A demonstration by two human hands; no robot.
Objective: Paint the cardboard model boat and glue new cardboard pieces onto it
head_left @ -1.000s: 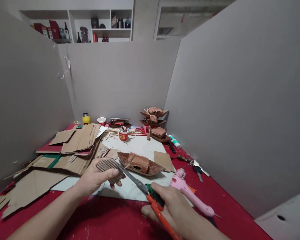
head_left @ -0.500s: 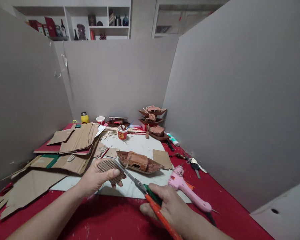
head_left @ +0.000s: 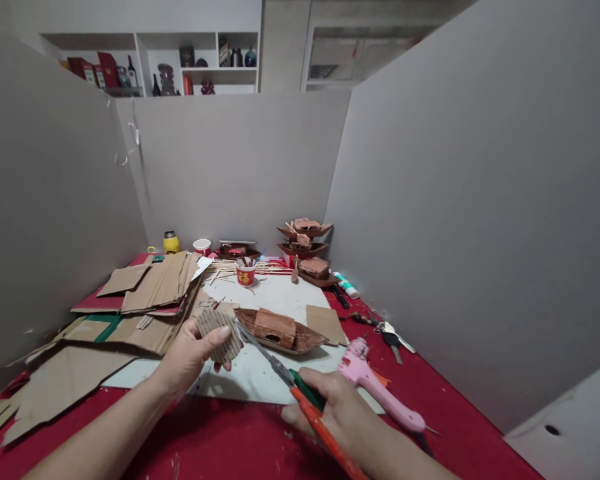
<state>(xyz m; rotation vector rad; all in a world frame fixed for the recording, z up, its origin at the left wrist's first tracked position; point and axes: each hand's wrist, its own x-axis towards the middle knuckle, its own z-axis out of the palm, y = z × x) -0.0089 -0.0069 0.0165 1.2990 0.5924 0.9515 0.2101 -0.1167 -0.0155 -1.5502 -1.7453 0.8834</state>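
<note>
Between the thumb and fingers of my left hand (head_left: 193, 350) is a small rounded piece of corrugated cardboard (head_left: 214, 337), its ridged side towards me. My right hand (head_left: 333, 407) is wrapped round the orange and green handles of a pair of scissors (head_left: 279, 368). The blades point up and left, with their tips close to the right edge of the cardboard piece; whether they touch it I cannot tell. Just beyond the blades a brown model boat (head_left: 276, 329) with a cabin rests on the white sheet (head_left: 275, 293).
Torn cardboard sheets (head_left: 155, 287) are piled on the left. To the right lie a pink glue gun (head_left: 375, 387), keys (head_left: 394, 339) and a cardboard square (head_left: 325, 325). A red paper cup (head_left: 245, 275), thin sticks and more model boats (head_left: 307, 241) stand farther back. Grey partitions (head_left: 480, 167) enclose the table.
My left hand has turned the cardboard piece so more of its flat ridged face shows, and it sits slightly apart from the scissor blades. The camera view has tilted up slightly.
</note>
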